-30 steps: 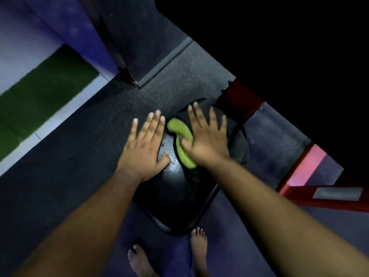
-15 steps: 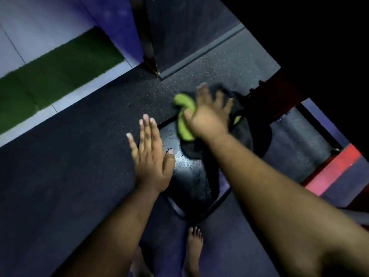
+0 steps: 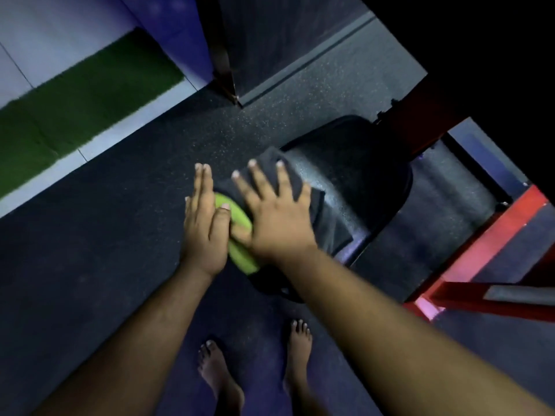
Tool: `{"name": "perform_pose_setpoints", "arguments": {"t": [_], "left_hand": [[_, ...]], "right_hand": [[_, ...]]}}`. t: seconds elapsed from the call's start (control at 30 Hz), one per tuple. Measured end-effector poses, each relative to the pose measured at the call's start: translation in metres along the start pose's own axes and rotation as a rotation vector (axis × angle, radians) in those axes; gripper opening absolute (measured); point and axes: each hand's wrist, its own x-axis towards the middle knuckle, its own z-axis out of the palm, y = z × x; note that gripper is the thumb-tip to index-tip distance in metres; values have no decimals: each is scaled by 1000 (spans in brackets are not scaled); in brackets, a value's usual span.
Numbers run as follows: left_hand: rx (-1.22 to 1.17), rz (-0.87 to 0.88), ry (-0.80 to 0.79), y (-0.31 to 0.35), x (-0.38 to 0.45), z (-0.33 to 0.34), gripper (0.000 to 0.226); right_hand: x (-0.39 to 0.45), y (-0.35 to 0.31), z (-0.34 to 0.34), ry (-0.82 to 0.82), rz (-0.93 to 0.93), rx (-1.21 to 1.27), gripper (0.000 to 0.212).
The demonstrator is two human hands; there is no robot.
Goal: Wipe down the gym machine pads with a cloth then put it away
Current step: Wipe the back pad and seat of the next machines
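Right hand (image 3: 277, 219) lies flat, fingers spread, pressing the cloth (image 3: 240, 232) on the pad (image 3: 354, 181); left hand (image 3: 204, 226) flat alongside, holding nothing. Recommend even pressure and overlapping strokes toward the far end (it looks unwiped).

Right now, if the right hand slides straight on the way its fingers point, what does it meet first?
The right hand lies flat on the dark cloth; going straight on it runs off the cloth's far edge onto the bare black pad, probably nothing else first.
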Motion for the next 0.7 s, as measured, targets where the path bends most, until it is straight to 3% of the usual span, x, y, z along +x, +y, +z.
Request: {"name": "perform_pose_setpoints", "arguments": {"t": [0.13, 0.2, 0.27, 0.33, 0.43, 0.57, 0.7], "left_hand": [[123, 6, -92, 14, -11, -12, 78], [219, 61, -154, 16, -15, -13, 78], [299, 106, -191, 15, -18, -11, 78], [365, 129, -210, 15, -19, -6, 79], [416, 146, -218, 18, -20, 9, 78], [326, 131, -148, 24, -17, 20, 74], [322, 257, -257, 26, -14, 20, 74]], "right_hand": [[-88, 28, 13, -22, -224, -78, 97], [-117, 69, 18, -26, -204, -126, 104], [-116, 114, 18, 15, -61, -96, 97], [-88, 130, 7, 34, 198, 11, 87], [-62, 79, 7, 101, 444, 12, 86], [-113, -6, 33, 101, 113, -33, 84], [-108, 52, 26, 46, 15, -4, 85]]}}
